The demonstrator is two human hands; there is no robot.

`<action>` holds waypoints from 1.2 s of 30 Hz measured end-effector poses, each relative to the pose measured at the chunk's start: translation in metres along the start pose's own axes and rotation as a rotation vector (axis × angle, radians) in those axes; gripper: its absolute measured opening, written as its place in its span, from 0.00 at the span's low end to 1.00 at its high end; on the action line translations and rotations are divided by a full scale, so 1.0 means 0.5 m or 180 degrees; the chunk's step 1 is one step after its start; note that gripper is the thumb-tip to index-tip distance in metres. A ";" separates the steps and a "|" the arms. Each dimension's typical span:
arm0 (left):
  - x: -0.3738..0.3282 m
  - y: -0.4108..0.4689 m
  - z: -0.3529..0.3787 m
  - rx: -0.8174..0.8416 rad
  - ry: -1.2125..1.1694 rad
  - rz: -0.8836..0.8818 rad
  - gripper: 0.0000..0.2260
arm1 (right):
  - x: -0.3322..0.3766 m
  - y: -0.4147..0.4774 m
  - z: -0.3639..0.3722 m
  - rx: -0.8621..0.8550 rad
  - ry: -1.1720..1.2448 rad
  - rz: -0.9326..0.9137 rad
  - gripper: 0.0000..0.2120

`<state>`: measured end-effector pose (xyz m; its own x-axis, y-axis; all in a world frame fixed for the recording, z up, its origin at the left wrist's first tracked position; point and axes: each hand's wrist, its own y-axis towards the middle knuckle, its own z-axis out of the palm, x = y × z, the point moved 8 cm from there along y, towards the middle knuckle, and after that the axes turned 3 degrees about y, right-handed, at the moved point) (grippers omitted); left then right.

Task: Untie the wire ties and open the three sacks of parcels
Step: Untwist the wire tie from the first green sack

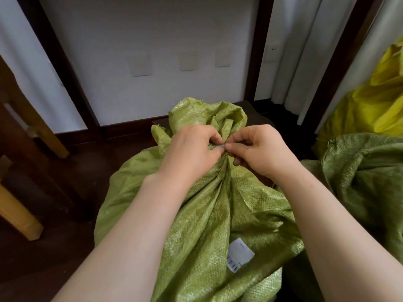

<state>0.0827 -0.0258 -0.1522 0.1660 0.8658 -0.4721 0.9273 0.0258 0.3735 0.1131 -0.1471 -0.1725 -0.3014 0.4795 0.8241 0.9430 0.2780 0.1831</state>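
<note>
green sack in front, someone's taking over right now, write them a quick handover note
Left hand: pinches the wire tie at the gathered neck of the front green sack.
Right hand: pinches the same tie from the other side.
Other sacks: second green sack to the right, yellow sack behind it; cannot tell if either is open.
Done: front sack not yet open.
Left: untwist this tie, spread the neck, check the other two.
</note>
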 end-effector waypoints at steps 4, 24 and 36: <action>0.009 -0.001 0.017 0.0122 0.0335 -0.0144 0.05 | -0.005 -0.004 0.008 -0.0021 -0.0103 0.0021 0.08; 0.023 -0.015 0.040 0.0551 -0.0140 -0.0056 0.03 | -0.059 -0.018 0.014 0.0114 0.0790 0.0712 0.04; 0.035 -0.010 0.036 0.0320 -0.0300 -0.0142 0.05 | -0.044 -0.006 0.020 -0.0050 0.0185 0.0570 0.07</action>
<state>0.0867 -0.0196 -0.1767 0.1502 0.8140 -0.5611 0.9626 0.0091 0.2709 0.1157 -0.1503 -0.1965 -0.1202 0.4710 0.8739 0.9831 0.1792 0.0386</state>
